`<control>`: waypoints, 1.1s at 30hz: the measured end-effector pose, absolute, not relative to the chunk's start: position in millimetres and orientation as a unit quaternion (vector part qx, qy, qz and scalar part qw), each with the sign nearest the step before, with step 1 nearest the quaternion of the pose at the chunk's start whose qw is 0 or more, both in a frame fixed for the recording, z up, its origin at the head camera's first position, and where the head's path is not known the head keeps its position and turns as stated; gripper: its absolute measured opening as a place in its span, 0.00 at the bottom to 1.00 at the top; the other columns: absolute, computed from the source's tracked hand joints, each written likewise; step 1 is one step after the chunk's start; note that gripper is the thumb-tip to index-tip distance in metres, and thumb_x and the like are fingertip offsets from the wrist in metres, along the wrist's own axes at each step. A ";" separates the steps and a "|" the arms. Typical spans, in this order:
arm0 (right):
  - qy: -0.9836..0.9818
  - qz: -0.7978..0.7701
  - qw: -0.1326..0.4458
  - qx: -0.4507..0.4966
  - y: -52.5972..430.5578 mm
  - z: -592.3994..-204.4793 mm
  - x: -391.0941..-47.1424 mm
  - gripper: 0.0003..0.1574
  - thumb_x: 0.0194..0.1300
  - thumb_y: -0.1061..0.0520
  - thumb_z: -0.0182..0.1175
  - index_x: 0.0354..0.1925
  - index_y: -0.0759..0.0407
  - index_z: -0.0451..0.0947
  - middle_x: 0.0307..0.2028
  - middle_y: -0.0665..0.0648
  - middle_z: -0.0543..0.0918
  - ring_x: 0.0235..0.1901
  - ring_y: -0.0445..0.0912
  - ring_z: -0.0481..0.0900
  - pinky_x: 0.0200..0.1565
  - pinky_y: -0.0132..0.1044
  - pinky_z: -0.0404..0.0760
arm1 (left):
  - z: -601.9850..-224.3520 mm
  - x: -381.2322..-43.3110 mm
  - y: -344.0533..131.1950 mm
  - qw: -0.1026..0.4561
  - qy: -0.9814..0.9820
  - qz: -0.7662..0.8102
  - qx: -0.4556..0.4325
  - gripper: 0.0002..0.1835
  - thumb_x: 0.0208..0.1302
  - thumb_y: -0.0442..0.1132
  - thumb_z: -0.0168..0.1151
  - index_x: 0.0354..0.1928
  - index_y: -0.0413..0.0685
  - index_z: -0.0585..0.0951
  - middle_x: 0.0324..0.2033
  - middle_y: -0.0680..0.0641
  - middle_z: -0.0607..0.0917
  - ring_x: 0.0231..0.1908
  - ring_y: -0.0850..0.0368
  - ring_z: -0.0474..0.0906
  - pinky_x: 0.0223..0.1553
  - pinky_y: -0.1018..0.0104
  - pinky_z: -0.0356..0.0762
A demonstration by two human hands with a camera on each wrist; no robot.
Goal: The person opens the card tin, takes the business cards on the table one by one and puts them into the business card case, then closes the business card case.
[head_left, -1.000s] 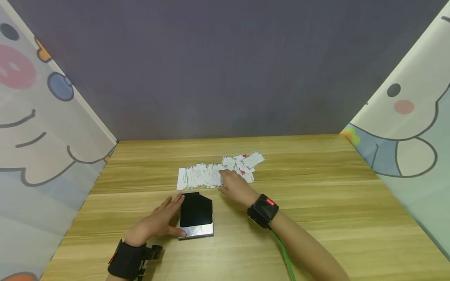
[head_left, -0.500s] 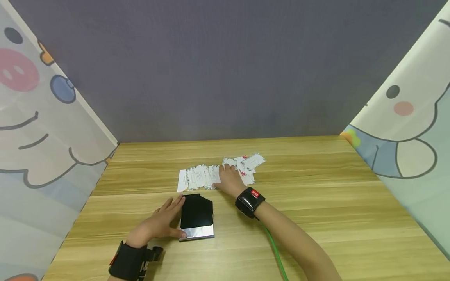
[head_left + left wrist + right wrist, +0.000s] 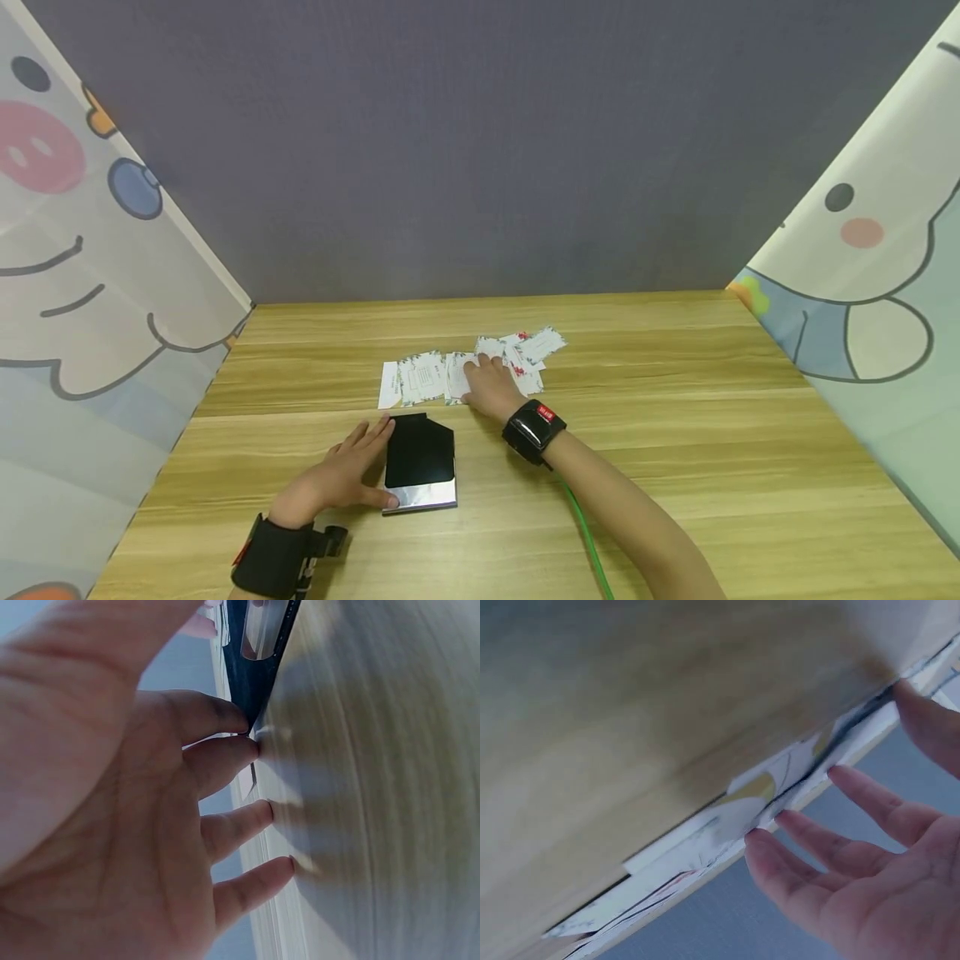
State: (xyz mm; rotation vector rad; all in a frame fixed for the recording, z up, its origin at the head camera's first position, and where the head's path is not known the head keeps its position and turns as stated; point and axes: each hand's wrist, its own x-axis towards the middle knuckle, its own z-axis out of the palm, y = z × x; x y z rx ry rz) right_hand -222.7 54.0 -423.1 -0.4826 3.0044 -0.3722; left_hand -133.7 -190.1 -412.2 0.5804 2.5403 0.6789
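Note:
A flat black case with a silver strip along its near end lies on the wooden table. My left hand rests along its left side, thumb on the strip's corner and index finger by the far left corner. In the left wrist view the other fingertips touch the table. Beyond the case lies a row of overlapping white printed cards with leafy borders. My right hand presses its spread fingertips on a card in the middle of the row, as the right wrist view also shows.
Several more cards, some with red flowers, overlap at the row's right end. A dark grey panel rises behind the table, with cartoon-printed walls left and right. A green cable trails from my right wrist strap.
My right hand has moved slightly left over the cards and set its fingers down on one. That card has since shifted a little right. My left hand stays at the case.

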 end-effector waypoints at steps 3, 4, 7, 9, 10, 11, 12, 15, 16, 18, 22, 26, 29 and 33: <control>0.976 -0.123 0.030 -0.179 56.6 -422.5 -223.6 0.15 0.54 0.62 0.62 0.42 0.63 0.75 0.49 0.66 0.75 0.48 0.61 0.73 0.49 0.50 0.75 | -411.6 -133.4 -189.8 0.224 0.920 0.248 0.208 0.59 0.41 0.57 0.71 0.70 0.39 0.49 0.70 0.37 0.48 0.67 0.30 0.38 0.55 0.25 0.43; 0.974 -0.126 0.027 -0.184 57.4 -422.4 -223.8 0.13 0.53 0.66 0.60 0.40 0.63 0.76 0.47 0.65 0.75 0.46 0.60 0.74 0.47 0.49 0.75 | -411.6 -133.3 -189.7 0.224 0.919 0.248 0.207 0.59 0.41 0.57 0.71 0.70 0.39 0.49 0.70 0.37 0.48 0.67 0.30 0.38 0.55 0.25 0.43; 0.974 -0.140 0.011 -0.175 58.4 -422.8 -224.5 0.12 0.53 0.66 0.60 0.39 0.64 0.76 0.42 0.64 0.76 0.42 0.59 0.75 0.44 0.48 0.76 | -411.3 -133.0 -189.6 0.226 0.919 0.250 0.205 0.59 0.41 0.56 0.71 0.70 0.40 0.49 0.70 0.38 0.48 0.68 0.30 0.38 0.55 0.25 0.43; 0.977 -0.150 0.002 -0.154 57.7 -423.2 -224.4 0.17 0.55 0.60 0.63 0.42 0.67 0.75 0.41 0.65 0.75 0.41 0.58 0.74 0.43 0.48 0.75 | -411.3 -133.1 -189.7 0.228 0.919 0.250 0.204 0.59 0.41 0.56 0.71 0.70 0.40 0.49 0.70 0.38 0.48 0.68 0.31 0.38 0.55 0.25 0.43; 0.978 -0.156 -0.001 -0.139 57.0 -423.3 -224.2 0.22 0.55 0.56 0.64 0.44 0.68 0.74 0.41 0.65 0.75 0.42 0.58 0.73 0.44 0.49 0.75 | -411.3 -133.2 -189.7 0.228 0.919 0.250 0.204 0.59 0.41 0.56 0.71 0.70 0.40 0.49 0.70 0.38 0.48 0.68 0.31 0.38 0.55 0.25 0.43; 0.979 -0.161 -0.004 -0.123 56.3 -423.2 -223.9 0.28 0.54 0.51 0.65 0.47 0.70 0.73 0.43 0.66 0.74 0.44 0.59 0.72 0.46 0.49 0.74 | -411.2 -133.2 -189.6 0.228 0.919 0.249 0.204 0.59 0.41 0.57 0.71 0.70 0.40 0.49 0.70 0.38 0.48 0.68 0.31 0.38 0.54 0.25 0.43; 0.981 -0.158 -0.005 -0.108 55.2 -422.8 -223.4 0.34 0.54 0.48 0.66 0.49 0.71 0.71 0.45 0.67 0.74 0.46 0.60 0.72 0.48 0.50 0.74 | -411.0 -133.2 -189.3 0.228 0.919 0.249 0.205 0.59 0.41 0.56 0.71 0.70 0.40 0.49 0.70 0.38 0.48 0.68 0.31 0.39 0.54 0.25 0.43; 0.986 -0.146 -0.002 -0.077 51.9 -422.4 -222.5 0.44 0.51 0.41 0.66 0.54 0.73 0.68 0.48 0.69 0.73 0.49 0.61 0.71 0.50 0.49 0.73 | -410.5 -133.3 -189.1 0.228 0.918 0.250 0.207 0.59 0.41 0.56 0.71 0.70 0.40 0.49 0.70 0.37 0.48 0.67 0.30 0.39 0.54 0.25 0.43; 0.987 -0.142 0.000 -0.072 51.0 -422.4 -222.4 0.45 0.50 0.41 0.66 0.54 0.72 0.68 0.48 0.69 0.73 0.49 0.60 0.71 0.51 0.49 0.73 | -410.4 -133.4 -189.1 0.228 0.918 0.250 0.206 0.59 0.41 0.56 0.71 0.70 0.40 0.49 0.70 0.37 0.48 0.67 0.30 0.39 0.54 0.25 0.43; 0.989 -0.130 0.005 -0.064 49.6 -422.4 -222.5 0.47 0.49 0.40 0.66 0.55 0.73 0.67 0.47 0.68 0.72 0.49 0.60 0.71 0.51 0.48 0.74 | -410.5 -133.7 -189.2 0.228 0.917 0.253 0.206 0.59 0.41 0.56 0.71 0.70 0.39 0.50 0.70 0.37 0.48 0.67 0.30 0.39 0.55 0.25 0.43; 0.989 -0.134 0.023 -0.053 49.1 -422.5 -223.9 0.45 0.49 0.42 0.68 0.52 0.73 0.68 0.46 0.68 0.72 0.49 0.59 0.71 0.52 0.47 0.72 | -411.9 -134.3 -189.9 0.226 0.918 0.253 0.205 0.59 0.41 0.56 0.71 0.70 0.40 0.50 0.70 0.38 0.48 0.68 0.31 0.38 0.55 0.25 0.42; 0.987 -0.153 0.035 -0.039 50.2 -421.4 -225.3 0.40 0.46 0.44 0.71 0.47 0.72 0.71 0.45 0.69 0.73 0.48 0.59 0.71 0.51 0.48 0.72 | -412.9 -134.5 -189.8 0.225 0.919 0.251 0.205 0.59 0.41 0.57 0.71 0.70 0.40 0.50 0.70 0.38 0.48 0.68 0.31 0.38 0.55 0.25 0.42; 0.984 -0.170 0.040 -0.027 51.4 -420.1 -226.0 0.40 0.43 0.46 0.73 0.46 0.71 0.72 0.48 0.71 0.74 0.49 0.60 0.71 0.51 0.50 0.72 | -413.2 -134.6 -189.9 0.225 0.919 0.251 0.205 0.59 0.41 0.57 0.71 0.70 0.40 0.50 0.70 0.38 0.48 0.68 0.31 0.38 0.55 0.25 0.42; 0.979 -0.199 0.053 -0.011 53.7 -418.7 -226.3 0.44 0.39 0.48 0.76 0.49 0.70 0.69 0.51 0.72 0.72 0.52 0.63 0.68 0.53 0.53 0.70 | -413.1 -134.6 -190.2 0.224 0.919 0.251 0.205 0.59 0.41 0.56 0.71 0.70 0.39 0.50 0.70 0.37 0.49 0.67 0.30 0.38 0.55 0.25 0.43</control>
